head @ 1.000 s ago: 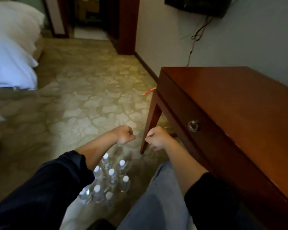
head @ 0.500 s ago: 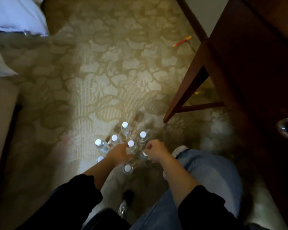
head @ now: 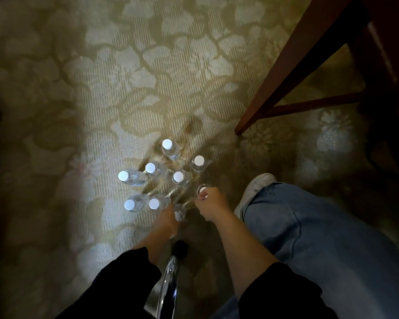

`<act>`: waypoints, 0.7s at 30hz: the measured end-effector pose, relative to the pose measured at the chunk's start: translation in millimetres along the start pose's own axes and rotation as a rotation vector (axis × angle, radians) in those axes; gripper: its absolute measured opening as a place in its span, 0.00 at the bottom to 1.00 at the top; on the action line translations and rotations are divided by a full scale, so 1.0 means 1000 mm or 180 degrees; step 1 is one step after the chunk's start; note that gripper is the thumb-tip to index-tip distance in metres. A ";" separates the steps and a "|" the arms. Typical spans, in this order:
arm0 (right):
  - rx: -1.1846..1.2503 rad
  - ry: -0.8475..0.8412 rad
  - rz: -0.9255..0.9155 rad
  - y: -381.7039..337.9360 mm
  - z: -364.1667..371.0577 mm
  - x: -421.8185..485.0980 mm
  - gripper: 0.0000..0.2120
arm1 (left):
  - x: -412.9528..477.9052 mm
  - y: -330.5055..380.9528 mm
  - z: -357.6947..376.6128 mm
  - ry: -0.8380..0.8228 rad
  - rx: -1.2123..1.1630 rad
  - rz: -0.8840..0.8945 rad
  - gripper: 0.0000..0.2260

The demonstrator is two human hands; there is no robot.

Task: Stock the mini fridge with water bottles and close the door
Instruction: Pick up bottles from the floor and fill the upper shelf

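Head camera, looking straight down: a bunch of clear plastic water bottles with white caps [head: 178,176] stands upright on the olive-and-cream floral carpet [head: 148,65], just ahead of the person's knees. Seven of them stand free with their caps up, packed close in a loose cluster. Two more sit at the near edge of the bunch, and that is where the hands are.

The right hand [head: 211,203] is down on the near-right bottle [head: 201,188]. Its fingers are curled round the top, with a sliver of white cap showing between them, so it has a proper grip at the neck. The left hand [head: 167,216] reaches down against the near-middle bottle [head: 179,210], lying along its left side. Those fingers are tucked under the back of the hand (out of sight from up here), so I cannot tell whether they wrap the bottle or only touch it.

Both forearms are bare below black sleeves [head: 129,279]. On the right is a leg in blue denim jeans [head: 320,238], with a pale grey shoe [head: 255,187] on the carpet near the right hand. Between the forearms a shiny chrome tube with a black foot [head: 171,272] meets the floor. At upper right a slanting reddish-brown wooden table leg [head: 286,65] and its cross rail [head: 309,107] stand well apart from the bottles.
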State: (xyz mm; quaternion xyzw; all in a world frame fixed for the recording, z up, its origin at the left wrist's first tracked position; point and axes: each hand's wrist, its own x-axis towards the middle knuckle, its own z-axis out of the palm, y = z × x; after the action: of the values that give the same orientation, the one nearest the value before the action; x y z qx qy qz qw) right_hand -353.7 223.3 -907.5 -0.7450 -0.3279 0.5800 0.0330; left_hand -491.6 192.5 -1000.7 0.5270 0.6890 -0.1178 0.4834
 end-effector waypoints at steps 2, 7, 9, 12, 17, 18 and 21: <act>0.0068 -0.0040 0.0025 0.000 0.000 0.006 0.08 | 0.013 -0.001 0.009 0.0111 0.0121 -0.0030 0.11; 0.0036 -0.0003 0.0029 0.004 -0.001 0.015 0.10 | 0.029 -0.005 0.019 0.0513 0.0143 -0.0258 0.06; -0.0057 0.0127 0.0074 0.008 -0.004 0.014 0.10 | 0.026 -0.006 0.016 0.0492 -0.0006 -0.0242 0.06; -0.0166 0.0280 0.0005 0.009 -0.009 0.010 0.12 | 0.013 0.000 0.002 0.0587 -0.0307 -0.0150 0.08; -0.0054 0.0122 -0.0213 0.000 -0.016 -0.015 0.05 | -0.030 0.009 -0.031 0.0681 -0.0418 0.0486 0.08; -0.0044 0.0100 -0.0305 -0.002 -0.018 -0.022 0.03 | -0.041 0.011 -0.039 0.0688 -0.0380 0.0695 0.08; -0.0094 0.0088 -0.0640 -0.008 -0.028 -0.048 0.06 | -0.077 0.020 -0.065 0.0699 -0.0410 0.1267 0.14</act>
State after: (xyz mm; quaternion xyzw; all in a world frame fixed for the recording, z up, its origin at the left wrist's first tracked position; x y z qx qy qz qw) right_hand -338.2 214.1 -854.6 -0.7167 -0.4090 0.5585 0.0846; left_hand -512.3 197.4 -899.8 0.6302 0.6261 0.0820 0.4518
